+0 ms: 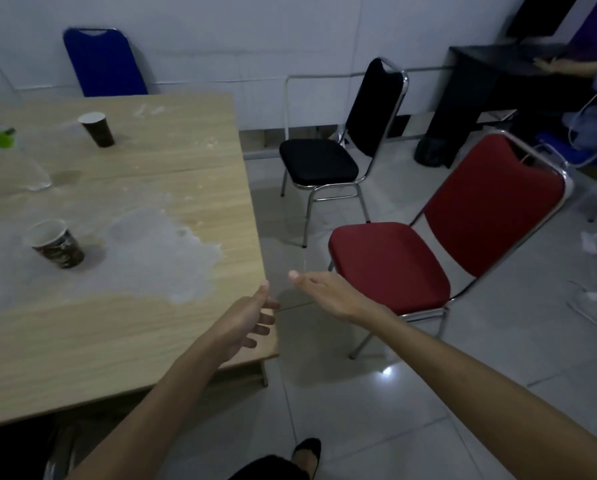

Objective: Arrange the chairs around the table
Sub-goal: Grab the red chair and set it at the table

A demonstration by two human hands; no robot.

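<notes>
A wooden table [158, 341] fills the left of the view. A red chair [390, 265] with a metal frame stands on the floor right of the table's near corner, its seat facing the table. Behind it a black chair [319, 161] stands apart from the table edge. A blue chair [103, 64] is at the table's far side against the wall. My left hand [246, 320] hovers open over the table's corner. My right hand [324, 292] is open, just in front of the red seat's front edge, holding nothing.
Two paper cups [97, 129] [58, 242], a clear bottle [9, 147] and a pale smear lie on the table. A dark desk [480, 84] stands at the back right, where another person sits on a blue chair [584, 157]. Cables lie on the tiled floor [594, 303].
</notes>
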